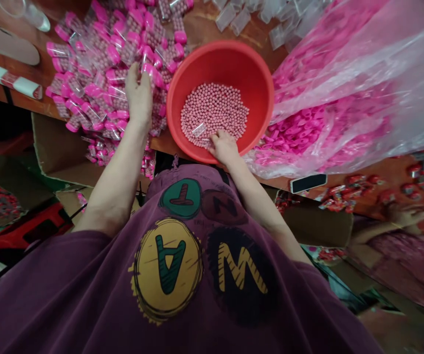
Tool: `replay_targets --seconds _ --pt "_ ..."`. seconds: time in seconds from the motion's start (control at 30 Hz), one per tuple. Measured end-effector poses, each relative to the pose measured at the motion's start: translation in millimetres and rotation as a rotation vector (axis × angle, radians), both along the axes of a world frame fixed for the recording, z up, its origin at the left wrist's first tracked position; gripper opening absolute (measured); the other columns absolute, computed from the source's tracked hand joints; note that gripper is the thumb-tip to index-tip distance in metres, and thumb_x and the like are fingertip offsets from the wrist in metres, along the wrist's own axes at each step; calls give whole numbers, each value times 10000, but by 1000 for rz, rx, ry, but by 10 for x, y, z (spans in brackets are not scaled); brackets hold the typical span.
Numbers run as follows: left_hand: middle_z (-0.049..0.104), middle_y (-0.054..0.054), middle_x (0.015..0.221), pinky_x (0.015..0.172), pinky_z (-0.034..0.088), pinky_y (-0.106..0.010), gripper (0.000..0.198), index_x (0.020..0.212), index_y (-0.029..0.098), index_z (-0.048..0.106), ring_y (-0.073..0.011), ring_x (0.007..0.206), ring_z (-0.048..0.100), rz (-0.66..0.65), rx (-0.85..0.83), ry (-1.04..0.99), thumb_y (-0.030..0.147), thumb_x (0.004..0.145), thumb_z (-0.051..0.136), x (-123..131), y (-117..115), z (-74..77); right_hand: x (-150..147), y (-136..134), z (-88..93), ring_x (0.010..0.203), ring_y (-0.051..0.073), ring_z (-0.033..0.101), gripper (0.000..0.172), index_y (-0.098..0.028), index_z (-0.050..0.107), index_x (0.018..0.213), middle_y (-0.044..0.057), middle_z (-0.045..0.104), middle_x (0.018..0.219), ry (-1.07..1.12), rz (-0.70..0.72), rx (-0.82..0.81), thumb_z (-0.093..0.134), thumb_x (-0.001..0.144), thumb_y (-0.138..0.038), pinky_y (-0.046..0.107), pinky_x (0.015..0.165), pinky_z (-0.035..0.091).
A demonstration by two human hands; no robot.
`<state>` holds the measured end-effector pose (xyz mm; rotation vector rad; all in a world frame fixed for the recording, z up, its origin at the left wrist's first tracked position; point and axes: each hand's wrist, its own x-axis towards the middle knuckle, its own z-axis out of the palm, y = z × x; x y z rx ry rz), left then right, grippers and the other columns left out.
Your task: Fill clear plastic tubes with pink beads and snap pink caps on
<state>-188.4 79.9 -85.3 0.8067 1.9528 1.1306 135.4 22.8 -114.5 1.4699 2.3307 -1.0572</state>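
My left hand [138, 96] is positioned over the pile of capped tubes [86, 69], fingers bent and slightly parted, fingertips at the pink caps. Whether it grips one of them, I cannot tell. The pile extends to both sides of this hand and beyond it; the tubes contain pink beads.

My right hand [224, 146] is inside the near side of the red bowl [219, 61]. Its fingers are drawn close together at the loose beads [219, 108], with a clear edge showing at the fingertips; I cannot tell whether they hold anything. The beads spread ahead of and around these fingers. One clear tube [198, 129] lies tilted on the beads, just left of my right fingertips.

To the right of my right hand, beside the bowl, a transparent plastic bag [411, 113] covers most of a heap of pink plastic parts [302, 125]. Ahead of both hands, past the bowl, are clear containers [227, 17]. A phone [308, 183] lies at the table edge, right of my right forearm. Farther right is a co-worker's hand [414, 215], blurred.
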Motion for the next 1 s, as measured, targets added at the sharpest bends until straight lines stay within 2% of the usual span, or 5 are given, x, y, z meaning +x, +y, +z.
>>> replay_targets --seconds 0.13,0.27,0.37,0.7,1.0 --pt "565 -17 1639 1448 199 -379 530 1478 185 572 -148 1593 377 -73 31 256 -65 1018 655 361 -166 90 -130 72 -54 1227 378 674 302 -84 750 1219 263 716 1339 63 -40 -74 735 940 -199 569 1136 564" --pt "770 -50 1126 1056 586 -362 214 1094 176 750 -219 1137 732 -385 -141 -182 152 900 838 1114 -564 136 -74 54 -5 1019 266 666 353 -149 741 1248 137 736 1156 315 -242 -10 742 938 -318 448 999 598" --pt "745 -12 889 770 605 -290 222 1075 151 712 -145 764 705 -234 -374 -508 88 863 731 1423 -699 140 -50 -23 107 938 231 652 395 -178 727 1276 116 719 1165 408 -332 39 749 914 -335 410 900 607" --pt "660 43 741 544 464 -204 391 1186 176 709 -101 543 583 -308 -422 -617 14 841 621 1408 -501 290 14 60 290 1527 323 593 493 -225 676 1412 179 641 1601 550 -133 9 687 922 -171 624 1317 493" --pt "676 4 940 838 544 -266 323 1022 195 681 -141 820 648 -258 -169 -378 -3 767 664 1407 -515 169 -157 29 128 958 253 750 563 -154 630 1482 184 761 1337 448 -379 -21 738 947 -292 495 977 671"
